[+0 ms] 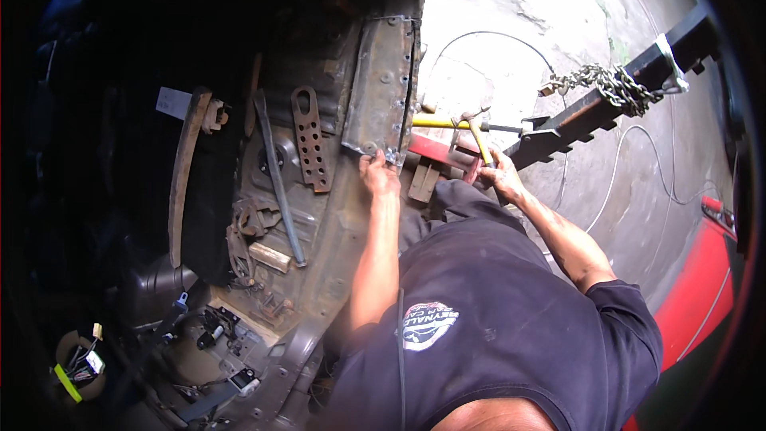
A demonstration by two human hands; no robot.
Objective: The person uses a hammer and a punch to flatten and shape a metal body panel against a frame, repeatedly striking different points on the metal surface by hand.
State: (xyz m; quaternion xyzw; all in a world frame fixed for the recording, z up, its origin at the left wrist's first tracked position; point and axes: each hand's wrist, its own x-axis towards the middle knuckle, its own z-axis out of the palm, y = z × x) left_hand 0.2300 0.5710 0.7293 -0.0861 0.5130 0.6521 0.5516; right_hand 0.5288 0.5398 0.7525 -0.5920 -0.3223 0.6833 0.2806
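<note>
My left hand is at the near end of a worn grey sheet-metal panel, its fingers closed on the lower edge. The panel lies along the side of a vehicle floor, with a row of holes down its right border. To the right, my right hand is wrapped round the yellow handle of a hammer. The hammer's head points away from me, apart from the panel. Behind it a yellow bar runs crosswise, and a red metal piece sits beneath.
On the vehicle floor lie a perforated rusty plate, a long steel bar, a wood block and rusty clamps. A black beam wrapped in chain slants at the right. Cables cross the concrete.
</note>
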